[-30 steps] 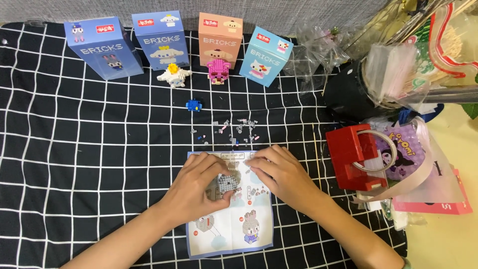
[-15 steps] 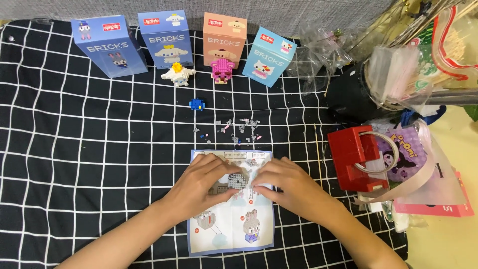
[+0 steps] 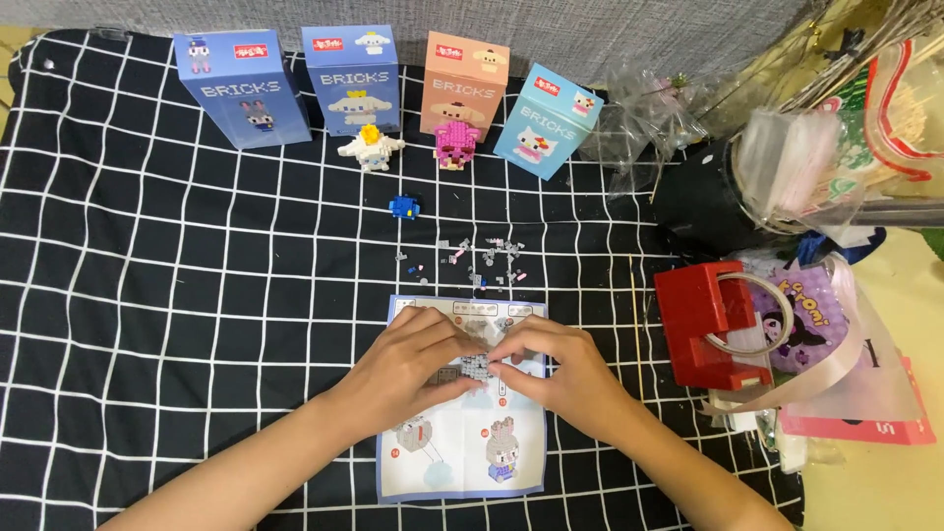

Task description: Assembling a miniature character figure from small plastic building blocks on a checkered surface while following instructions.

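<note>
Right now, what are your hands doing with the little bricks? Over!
Left hand and right hand both pinching the small grey brick build over the instruction sheet. Loose bricks lie just beyond. Nothing between them.

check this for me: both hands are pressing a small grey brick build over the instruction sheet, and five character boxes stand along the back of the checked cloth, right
Not quite. The head view shows four character boxes along the back of the checked cloth, not five. The rest holds: the left hand and right hand meet on the small grey brick build over the instruction sheet.
</note>
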